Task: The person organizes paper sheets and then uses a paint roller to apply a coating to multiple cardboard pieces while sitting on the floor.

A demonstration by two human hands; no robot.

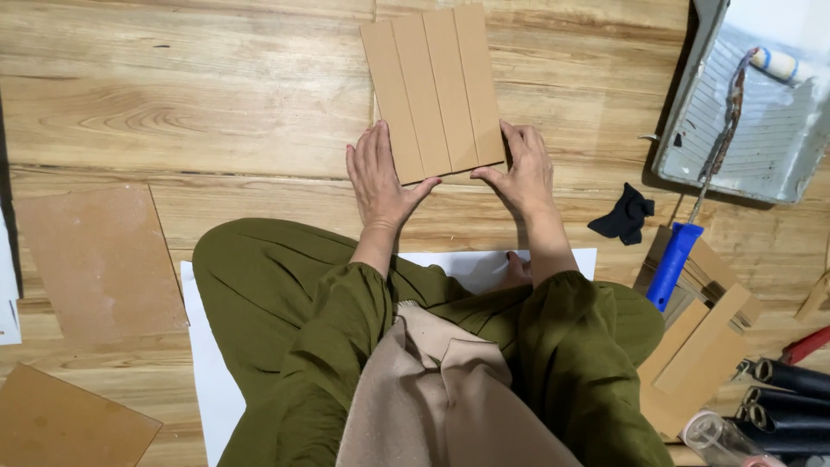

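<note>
Several narrow tan wooden strips (435, 91) lie side by side on the wooden floor, forming a flat panel. My left hand (378, 177) rests flat against the panel's near left corner, fingers together and thumb under the near edge. My right hand (521, 169) presses the near right corner, fingers along the right side and thumb at the near edge. Neither hand grips anything. My legs in olive trousers (285, 303) are folded on a white sheet (207, 363).
A grey paint tray (761, 130) with a blue-handled roller (679, 259) sits at the right. A black cloth (624, 216) lies near it. More tan strips (700, 346) and dark rolls (791, 393) are at the lower right. Brown boards (99, 259) lie at the left.
</note>
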